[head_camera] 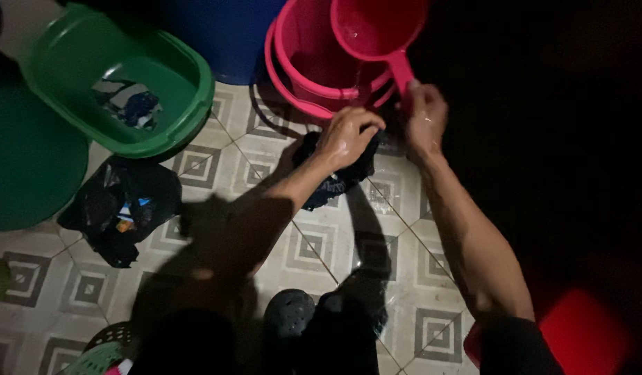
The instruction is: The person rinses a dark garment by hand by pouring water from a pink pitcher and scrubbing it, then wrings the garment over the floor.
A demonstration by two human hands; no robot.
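My left hand is closed on a dark wet cloth that lies on the patterned floor tiles. My right hand grips the handle of a pink dipper, which is held above a pink bucket. The dipper is tilted over the bucket's rim. Both hands are close together just in front of the bucket.
A green basin with some blue and white cloth in it stands at the upper left. A black plastic bag lies on the tiles. A blue tub stands behind. Dark clogs are below, a red object at the lower right.
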